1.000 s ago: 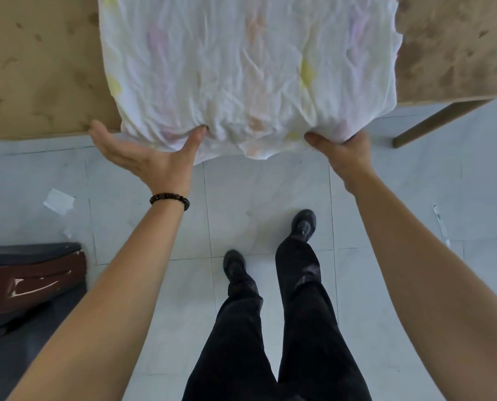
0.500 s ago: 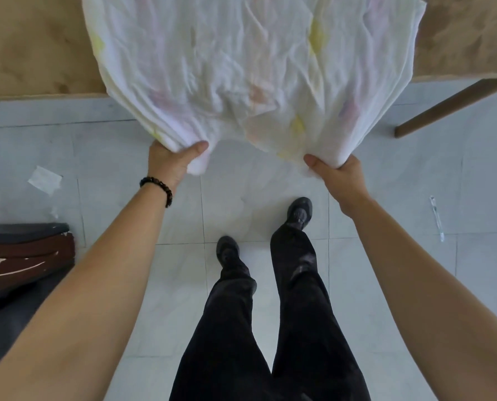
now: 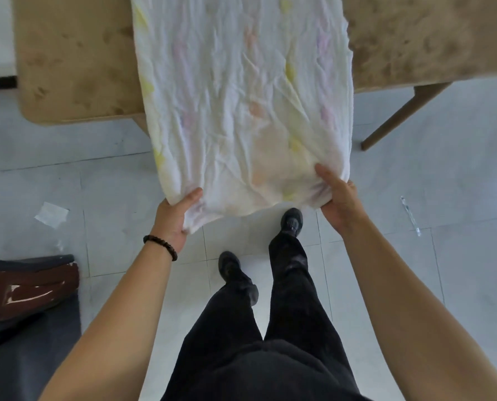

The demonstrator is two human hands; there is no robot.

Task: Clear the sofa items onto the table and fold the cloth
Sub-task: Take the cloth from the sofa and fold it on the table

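Note:
A white cloth [image 3: 241, 105] with faint pink, yellow and orange marks lies on the tan table [image 3: 76, 62] and stretches off its near edge over the floor. My left hand [image 3: 173, 217] grips the cloth's near left corner, thumb on top. At the near right corner, my right hand [image 3: 338, 199] pinches the cloth the same way. Both hands hold the near edge up in the air, well off the table. The cloth's far end runs out of the top of the view.
A table leg [image 3: 397, 117] slants down to the floor at the right. On the pale tiles lie a white scrap of paper [image 3: 51, 214] at the left and a thin pen-like object [image 3: 411, 215] at the right. A dark brown sofa edge [image 3: 24, 287] sits lower left. My legs [image 3: 259, 314] stand below the cloth.
My left hand went from open beside the cloth to gripping its corner. Both hands have pulled the near edge back off the table toward me, so the cloth now looks longer and narrower.

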